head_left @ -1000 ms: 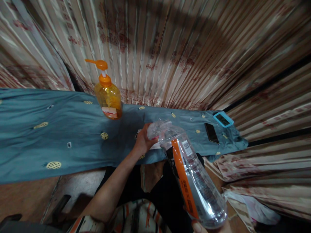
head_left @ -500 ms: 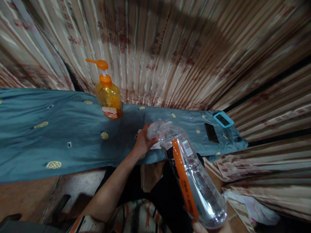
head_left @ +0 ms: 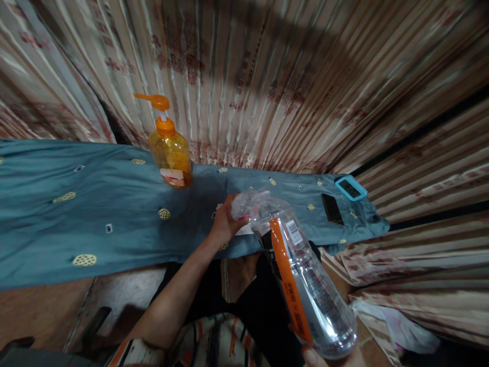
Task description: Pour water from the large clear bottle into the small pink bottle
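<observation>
A large clear plastic bottle (head_left: pixel 305 275) with an orange and black label slants across the view, its base toward me and its neck end over the cloth. At the bottom edge, my right hand (head_left: pixel 311 357) is closed around the base, mostly hidden behind it. My left hand (head_left: pixel 225 219) grips a clear plastic piece (head_left: pixel 244 204) with a bit of red on it, right at the bottle's neck end. What kind of piece this is, I cannot make out. Under my left hand, something white and flat (head_left: pixel 245 230) lies partly covered on the cloth.
An orange pump bottle (head_left: pixel 173 158) stands upright on the teal pineapple-print cloth (head_left: pixel 126 204), left of my hands. Over on the right lie a dark phone (head_left: pixel 332 209) and a blue-framed digital clock (head_left: pixel 350 188). Pleated curtains (head_left: pixel 244 81) hang behind and to the right.
</observation>
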The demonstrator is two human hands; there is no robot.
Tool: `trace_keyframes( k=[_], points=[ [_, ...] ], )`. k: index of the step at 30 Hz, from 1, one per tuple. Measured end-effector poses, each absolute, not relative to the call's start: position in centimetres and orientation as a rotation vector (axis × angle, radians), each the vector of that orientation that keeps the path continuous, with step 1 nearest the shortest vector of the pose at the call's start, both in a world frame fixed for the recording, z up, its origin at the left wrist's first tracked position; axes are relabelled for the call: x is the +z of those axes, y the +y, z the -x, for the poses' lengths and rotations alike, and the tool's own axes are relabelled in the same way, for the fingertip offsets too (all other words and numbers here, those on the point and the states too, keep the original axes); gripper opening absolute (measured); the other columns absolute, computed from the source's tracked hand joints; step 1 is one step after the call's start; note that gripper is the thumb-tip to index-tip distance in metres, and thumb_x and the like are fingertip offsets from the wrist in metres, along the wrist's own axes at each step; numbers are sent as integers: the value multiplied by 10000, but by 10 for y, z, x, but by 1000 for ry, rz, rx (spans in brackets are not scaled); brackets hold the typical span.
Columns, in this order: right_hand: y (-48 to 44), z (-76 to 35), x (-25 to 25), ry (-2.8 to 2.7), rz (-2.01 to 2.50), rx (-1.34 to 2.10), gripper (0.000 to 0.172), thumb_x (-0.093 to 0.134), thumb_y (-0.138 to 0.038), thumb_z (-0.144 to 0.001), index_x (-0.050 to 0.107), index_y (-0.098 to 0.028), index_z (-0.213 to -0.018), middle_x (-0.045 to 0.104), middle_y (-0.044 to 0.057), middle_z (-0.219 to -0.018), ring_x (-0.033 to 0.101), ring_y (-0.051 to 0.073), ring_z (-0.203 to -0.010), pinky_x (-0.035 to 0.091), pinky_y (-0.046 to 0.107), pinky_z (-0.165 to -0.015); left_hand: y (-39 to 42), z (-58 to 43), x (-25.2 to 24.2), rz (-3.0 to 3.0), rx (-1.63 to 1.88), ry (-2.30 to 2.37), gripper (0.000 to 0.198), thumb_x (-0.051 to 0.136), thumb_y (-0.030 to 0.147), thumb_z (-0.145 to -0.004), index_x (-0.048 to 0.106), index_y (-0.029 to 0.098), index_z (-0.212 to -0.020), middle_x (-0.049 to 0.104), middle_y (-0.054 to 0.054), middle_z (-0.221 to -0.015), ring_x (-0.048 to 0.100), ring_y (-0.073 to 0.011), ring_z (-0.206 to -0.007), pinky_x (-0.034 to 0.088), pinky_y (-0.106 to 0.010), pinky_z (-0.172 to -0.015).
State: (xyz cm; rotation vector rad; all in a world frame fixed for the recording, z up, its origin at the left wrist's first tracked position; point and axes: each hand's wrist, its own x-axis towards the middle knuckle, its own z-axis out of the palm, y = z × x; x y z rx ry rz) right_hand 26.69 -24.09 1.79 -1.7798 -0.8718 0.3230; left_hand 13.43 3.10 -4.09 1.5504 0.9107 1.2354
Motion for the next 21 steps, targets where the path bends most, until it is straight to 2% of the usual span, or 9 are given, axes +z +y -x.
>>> trace_keyframes(
  k=[7, 12, 17, 21],
  points=[
    [-242, -267, 15, -895, 1790, 280, 873, 763, -634, -715, 531, -138, -1394, 750, 170, -1154, 737, 403, -1073, 645, 469, -826, 32, -135, -43, -1550, 1209, 939, 550, 806, 235, -672, 590, 185, -1175, 730, -48, -1063, 694, -231, -968, 557, -350, -856],
    [-240, -266, 17, -906, 1794, 277, 857, 728, -667, -743, 537, -135, -1388, 743, 165, -1197, 750, 382, -1056, 649, 430, -807, 31, -135, -43, -1547, 1226, 925, 538, 803, 202, -673, 594, 185, -1168, 727, -44, -1049, 697, -226, -945, 559, -342, -843],
    [-240, -265, 18, -886, 1785, 287, 903, 764, -668, -704, 544, -132, -1397, 734, 176, -1234, 739, 404, -1077, 646, 458, -830, 31, -133, -39, -1573, 1219, 939, 528, 811, 180, -671, 596, 170, -1153, 729, -23, -1014, 701, -223, -916, 561, -321, -811],
    [-241, -266, 18, -876, 1766, 311, 879, 776, -637, -713, 546, -143, -1402, 734, 168, -1242, 743, 402, -1068, 649, 467, -831, 31, -133, -38, -1576, 1215, 948, 541, 815, 169, -661, 595, 179, -1155, 735, -31, -1023, 707, -227, -927, 566, -335, -823]
  ],
)
